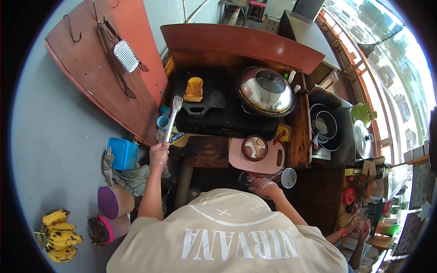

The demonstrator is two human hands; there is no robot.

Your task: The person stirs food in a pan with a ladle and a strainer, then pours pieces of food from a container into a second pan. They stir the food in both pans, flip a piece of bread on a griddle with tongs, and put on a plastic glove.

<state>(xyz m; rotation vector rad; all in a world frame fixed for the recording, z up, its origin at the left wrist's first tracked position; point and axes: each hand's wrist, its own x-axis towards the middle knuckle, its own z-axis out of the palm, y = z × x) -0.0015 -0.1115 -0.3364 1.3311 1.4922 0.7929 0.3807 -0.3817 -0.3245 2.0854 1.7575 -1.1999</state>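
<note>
My left hand (159, 154), in a clear plastic glove, grips the lower end of metal tongs (173, 116). The tongs point away from me, their tip at the left edge of a black griddle (214, 93). A browned slice of bread (194, 89) lies on the griddle, right of the tip and not touching it. My right hand (264, 186) is low beside a pink cutting board (236, 157), with clear plastic around it; its fingers are too unclear to read. A round brown-lidded container (254, 148) sits on the board.
A lidded pan (266, 91) covers the stove's right side. A yellow container (282, 133), a blue cup (163, 121) and a clear cup (288, 178) are nearby. Bananas (59, 234) lie at lower left. Another person's hands (357, 225) show at lower right.
</note>
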